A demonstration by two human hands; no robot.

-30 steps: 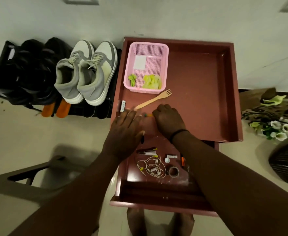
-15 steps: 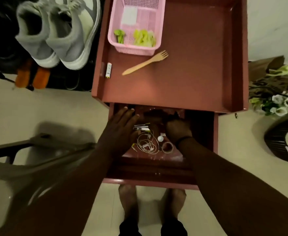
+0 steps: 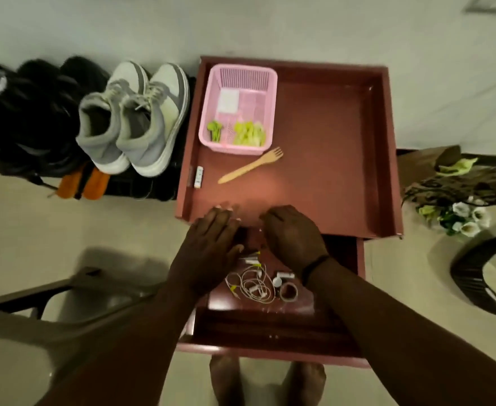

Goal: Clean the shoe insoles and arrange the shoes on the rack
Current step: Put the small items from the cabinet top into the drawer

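Below your fingers sits the open drawer [image 3: 273, 317] of the reddish-brown cabinet, pulled out toward your bare feet, and both hands hang over its back half, right at the front lip of the cabinet's tray-like top surface [image 3: 328, 171]. Your left hand [image 3: 211, 247] lies flat, fingers [image 3: 221, 213] straight and together, holding nothing, its tips reaching just over the lip; it looks placed to steady or feel along the edge rather than to pick anything up. Your right hand [image 3: 292, 235] is arched with the fingers bent downward into the drawer's shadowed rear; whether it has hold of anything there cannot be told, since the hand itself hides what lies under it. Just nearer you than both hands lie a tangled white earphone cable [image 3: 252, 284], a small roll of tape [image 3: 288, 291] and a few small bits I can't identify, which suggests you are searching this drawer for something to clean with. Beyond your fingers on the surface sit a pale wooden fork [image 3: 251, 165], a pink plastic mesh basket [image 3: 239, 109] holding green scraps, and a small white battery-like cylinder [image 3: 199, 177] against the left wall. The task's own things stand well to the left of your left hand: the pair of grey-and-white sneakers [image 3: 135, 118] rests toes toward the wall on the low black shoe rack [image 3: 141, 186], beside dark shoes [image 3: 41, 112], with two orange pieces [image 3: 84, 183], possibly insoles, just below them. By this layout, the insole cleaning looks not yet begun.
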